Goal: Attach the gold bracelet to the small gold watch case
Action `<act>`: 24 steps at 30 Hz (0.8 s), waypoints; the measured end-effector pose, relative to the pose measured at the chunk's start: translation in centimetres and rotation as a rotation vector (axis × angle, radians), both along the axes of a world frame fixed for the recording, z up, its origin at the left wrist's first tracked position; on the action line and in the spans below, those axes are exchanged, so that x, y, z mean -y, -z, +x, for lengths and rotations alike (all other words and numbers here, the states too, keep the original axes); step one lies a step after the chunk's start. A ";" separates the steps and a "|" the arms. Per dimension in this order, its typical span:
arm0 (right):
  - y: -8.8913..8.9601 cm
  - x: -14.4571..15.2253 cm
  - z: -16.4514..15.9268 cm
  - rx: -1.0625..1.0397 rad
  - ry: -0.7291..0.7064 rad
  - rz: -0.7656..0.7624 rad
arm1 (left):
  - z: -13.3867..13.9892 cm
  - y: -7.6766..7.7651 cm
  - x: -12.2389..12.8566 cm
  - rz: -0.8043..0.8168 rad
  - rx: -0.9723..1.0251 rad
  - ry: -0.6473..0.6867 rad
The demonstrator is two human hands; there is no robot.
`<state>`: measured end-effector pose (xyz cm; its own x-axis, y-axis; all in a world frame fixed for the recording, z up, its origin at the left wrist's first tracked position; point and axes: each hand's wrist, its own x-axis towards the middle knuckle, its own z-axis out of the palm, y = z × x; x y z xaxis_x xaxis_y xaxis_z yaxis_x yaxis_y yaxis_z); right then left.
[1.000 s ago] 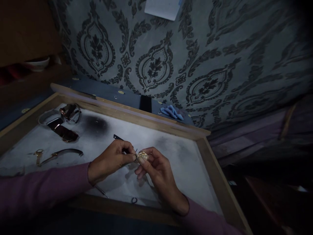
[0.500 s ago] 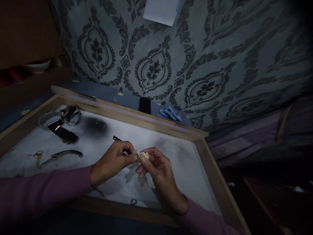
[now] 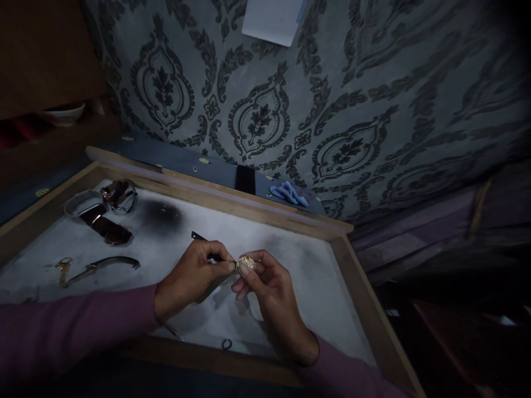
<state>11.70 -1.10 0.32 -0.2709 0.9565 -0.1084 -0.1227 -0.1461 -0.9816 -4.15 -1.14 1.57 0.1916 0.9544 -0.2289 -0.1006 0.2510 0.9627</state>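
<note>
Between the thumb and fingers of my right hand (image 3: 271,293) is a small round gold-coloured watch case (image 3: 245,264), its patterned face tilted up. My left hand (image 3: 197,273) is closed in a pinch at the left edge of the case. It grips a slim black tool (image 3: 199,236), whose back end sticks out behind the knuckles; its tip is hidden by the fingers. Both hands meet above the white floor of a shallow wooden tray (image 3: 340,265). A small black ring (image 3: 226,344) lies near the tray's front edge.
At the tray's left lie a dark watch with a wide band (image 3: 103,224), another watch (image 3: 120,194) and a black curved strap with gold fittings (image 3: 97,264). A thin metal tool (image 3: 172,330) shows under my left forearm. A blue cloth (image 3: 289,193) rests beyond the back rim.
The watch case has turned or tilted very slightly between my fingers. Both hands keep nearly the same place and grip.
</note>
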 end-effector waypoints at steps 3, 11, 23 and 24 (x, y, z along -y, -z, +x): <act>0.0 0.0 0.1 -0.006 0.008 -0.002 | 0.1 0.0 0.1 0.012 -0.021 -0.002; 0.1 -0.1 0.2 0.000 0.009 0.009 | 0.0 0.0 0.0 0.046 -0.041 0.004; -0.1 0.5 0.0 0.004 -0.019 0.048 | -0.5 0.1 -0.5 0.091 -0.093 0.076; -0.1 0.6 0.0 0.011 -0.021 0.048 | -0.5 0.1 -0.5 0.105 -0.109 0.084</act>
<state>11.71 -1.68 0.45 -0.2897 0.9549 -0.0656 -0.1092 -0.1010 -0.9889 -4.67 -0.67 1.52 0.2515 0.9557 -0.1528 0.0231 0.1519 0.9881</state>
